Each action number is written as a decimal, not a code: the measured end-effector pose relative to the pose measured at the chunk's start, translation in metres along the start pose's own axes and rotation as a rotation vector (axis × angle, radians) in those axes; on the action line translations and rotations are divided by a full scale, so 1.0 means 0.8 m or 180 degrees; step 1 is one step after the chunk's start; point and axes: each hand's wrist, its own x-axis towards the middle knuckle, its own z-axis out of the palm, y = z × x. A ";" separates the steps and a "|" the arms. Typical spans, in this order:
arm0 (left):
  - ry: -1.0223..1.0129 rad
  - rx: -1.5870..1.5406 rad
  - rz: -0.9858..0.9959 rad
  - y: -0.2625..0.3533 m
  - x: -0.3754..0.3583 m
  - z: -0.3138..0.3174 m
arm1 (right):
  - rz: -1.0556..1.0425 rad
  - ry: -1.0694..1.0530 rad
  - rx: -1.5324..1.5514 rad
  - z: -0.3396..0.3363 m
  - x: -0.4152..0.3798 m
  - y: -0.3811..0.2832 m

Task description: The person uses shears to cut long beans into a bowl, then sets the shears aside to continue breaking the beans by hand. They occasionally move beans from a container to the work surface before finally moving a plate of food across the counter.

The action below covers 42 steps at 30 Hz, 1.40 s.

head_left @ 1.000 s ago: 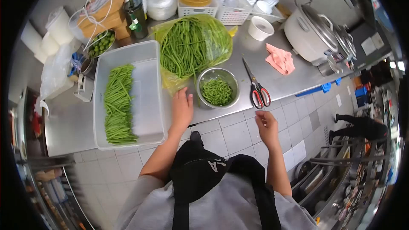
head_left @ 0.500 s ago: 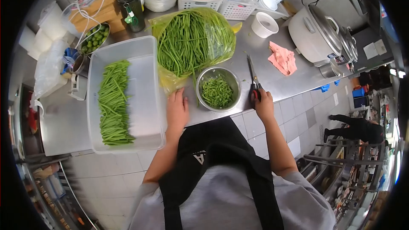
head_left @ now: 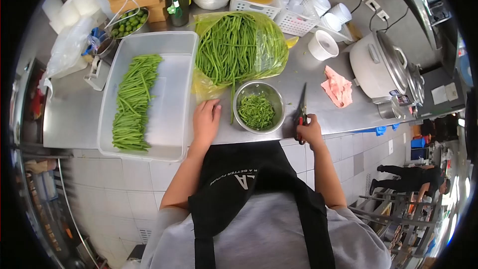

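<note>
My right hand [head_left: 311, 130] is closed round the red and black handles of a pair of scissors [head_left: 304, 102] at the table's front edge, blades pointing away from me. My left hand [head_left: 206, 122] lies on the table with fingers stretched out, holding nothing. Between my hands stands a steel bowl [head_left: 282, 117] with cut green pieces [head_left: 256, 111] in it. Behind it, long green beans [head_left: 226, 47] fill an open yellow plastic bag [head_left: 273, 52]. To the left, a clear plastic tub [head_left: 172, 137] holds a row of cut bean lengths [head_left: 132, 104].
A pink cloth [head_left: 337, 87], a white tub [head_left: 323, 45] and a large rice cooker [head_left: 371, 65] stand to the right. White baskets [head_left: 296, 20] line the back. A bowl of green limes [head_left: 130, 24] and a tape dispenser [head_left: 97, 73] are at left. Another person [head_left: 413, 179] is far right.
The view has shifted, so the table's things appear moved rightward. The scissors have turned in my right hand, showing more of their handles. My left hand stays resting on the table.
</note>
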 end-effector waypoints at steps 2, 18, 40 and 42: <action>-0.0092 -0.0003 -0.0315 0.010 0.009 0.009 | 0.0339 -0.0543 0.1093 -0.010 -0.007 -0.009; -0.0144 0.1751 -0.0127 0.037 0.044 0.035 | 0.0163 -0.0729 0.2523 0.002 0.009 0.019; -0.1642 -0.1865 -0.1478 0.131 0.007 0.019 | -0.0330 -0.2639 0.1477 -0.063 -0.092 0.010; -0.1675 -0.1855 -0.1391 0.125 0.004 0.024 | -0.0304 -0.2651 0.1445 -0.061 -0.091 0.011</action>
